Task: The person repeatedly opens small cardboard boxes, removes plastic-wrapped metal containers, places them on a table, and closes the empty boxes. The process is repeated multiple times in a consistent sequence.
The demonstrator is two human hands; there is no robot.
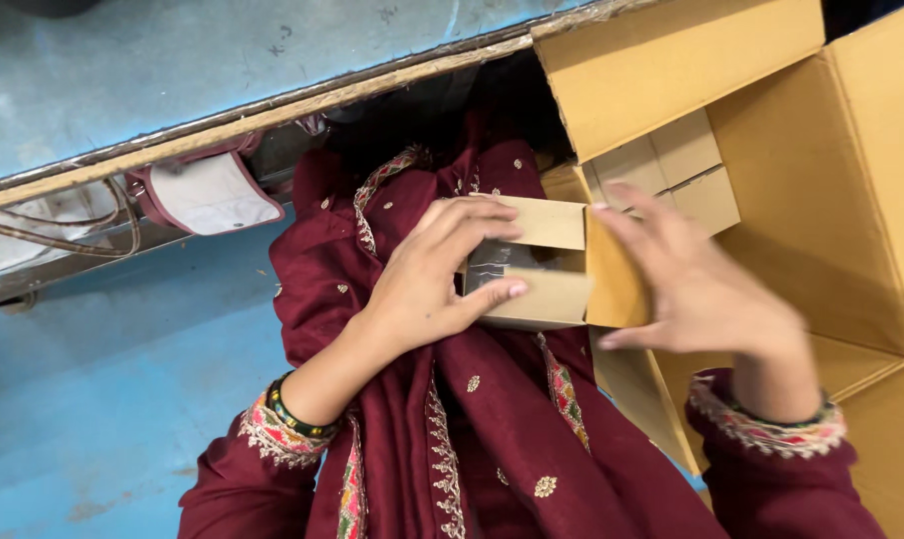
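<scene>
i see the left hand [427, 274] gripping a small cardboard box [537, 265] (flap open); right hand [696, 284] spread beside it, probably closing next.

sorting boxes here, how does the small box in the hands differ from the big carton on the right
The small box is held over the lap by the left hand, while the big carton rests beside the person. The small box is far smaller, and something shiny shows in its opening; the big carton holds several small boxes. The right hand is blurred at the small box's flap. Both are plain brown cardboard, flaps open.
</scene>
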